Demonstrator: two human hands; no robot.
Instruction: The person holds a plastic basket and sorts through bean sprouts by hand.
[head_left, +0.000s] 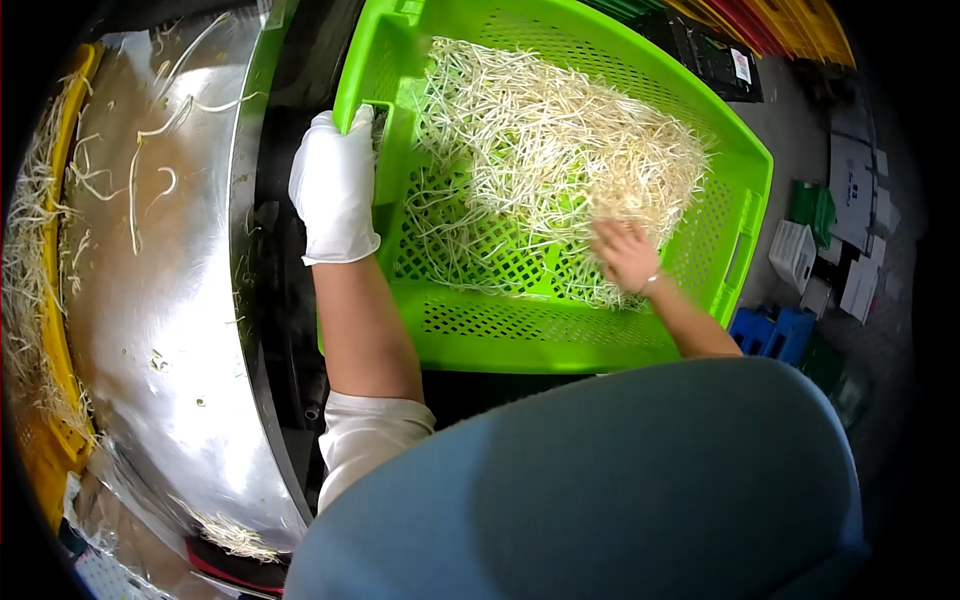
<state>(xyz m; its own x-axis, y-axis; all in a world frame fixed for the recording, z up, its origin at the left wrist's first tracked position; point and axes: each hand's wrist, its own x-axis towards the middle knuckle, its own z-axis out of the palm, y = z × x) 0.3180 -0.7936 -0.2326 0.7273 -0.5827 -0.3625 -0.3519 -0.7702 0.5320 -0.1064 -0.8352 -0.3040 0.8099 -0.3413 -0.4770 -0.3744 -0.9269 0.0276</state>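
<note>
My left hand, in a white glove, is closed round the handle on the left side of a bright green perforated crate. White bean sprouts lie in the crate, heaped thickly towards the far and right sides and thinly over the near left of its slatted floor. Bare and a little blurred, my right hand touches the near right edge of the heap. Its fingers look stretched out, with the tips partly lost among the sprouts.
Left of the crate stands a shiny metal table with stray sprouts on it. A yellow crate holding sprouts is at the far left. Stacked crates stand at the upper right. Blue crates and flattened cardboard are on the right.
</note>
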